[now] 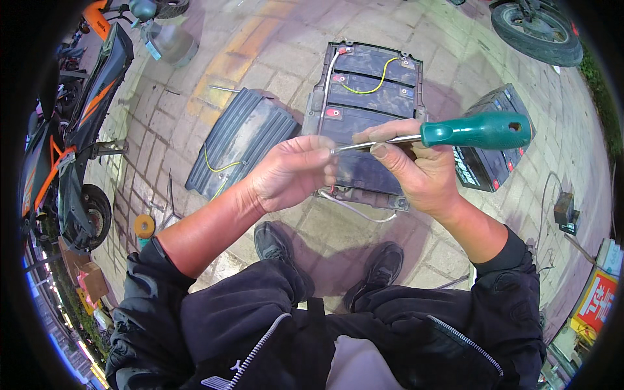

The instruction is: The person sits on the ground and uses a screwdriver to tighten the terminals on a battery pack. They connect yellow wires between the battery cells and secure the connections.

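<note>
Dark jacket [172, 328] is closest, its two zips showing at the lower edge. Over the paving [273, 55], the right hand [426, 166] holds the green screwdriver [478, 131] by its shaft, near the handle, so the tip points to the left. The left hand [296, 170] is pinched narrow at this tip; whether a small part is between its fingers, I cannot tell. Beyond both hands lie the batteries [370, 93], with a ribbed panel [224, 140] on their left and a dark box [497, 170] on their right.
</note>
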The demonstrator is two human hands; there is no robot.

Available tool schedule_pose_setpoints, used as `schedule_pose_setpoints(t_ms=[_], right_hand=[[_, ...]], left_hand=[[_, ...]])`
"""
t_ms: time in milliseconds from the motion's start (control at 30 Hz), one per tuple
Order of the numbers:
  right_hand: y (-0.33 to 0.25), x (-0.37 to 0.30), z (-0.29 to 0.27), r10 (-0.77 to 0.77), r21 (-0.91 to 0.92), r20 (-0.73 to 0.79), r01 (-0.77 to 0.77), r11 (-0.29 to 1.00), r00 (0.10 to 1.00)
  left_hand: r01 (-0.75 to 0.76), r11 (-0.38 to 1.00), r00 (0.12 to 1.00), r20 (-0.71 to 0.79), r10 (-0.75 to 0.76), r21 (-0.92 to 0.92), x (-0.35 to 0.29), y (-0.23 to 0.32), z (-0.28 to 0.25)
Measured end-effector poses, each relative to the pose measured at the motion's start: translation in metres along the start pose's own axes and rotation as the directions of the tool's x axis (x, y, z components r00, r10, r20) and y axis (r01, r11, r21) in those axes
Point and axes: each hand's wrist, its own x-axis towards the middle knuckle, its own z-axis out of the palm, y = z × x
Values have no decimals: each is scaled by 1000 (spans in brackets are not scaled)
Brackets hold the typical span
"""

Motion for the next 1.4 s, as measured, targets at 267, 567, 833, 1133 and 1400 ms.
schedule_pose_setpoints(t_ms=[267, 567, 833, 1133, 1400], right_hand=[[3, 1, -5, -60, -106, 91, 70, 992, 994], [7, 7, -2, 166, -167, 82, -151, 974, 983], [22, 14, -15, 216, -172, -2, -213, 962, 976], [102, 88, -165, 1, -622, -362, -243, 744, 932], [153, 116, -170, -15, -721, -362, -269, 638, 932]], left_hand=[[7, 998, 1000, -22, -8, -58, 2, -4, -2], [-17, 998, 999, -34, 15, -64, 14, -1, 5], [-27, 994, 997, -74, 34, 104, 42, 7, 5], [-162, -228, 769, 267, 580, 960, 154, 26, -16], [151, -415, 723, 187, 665, 897, 194, 6, -10]])
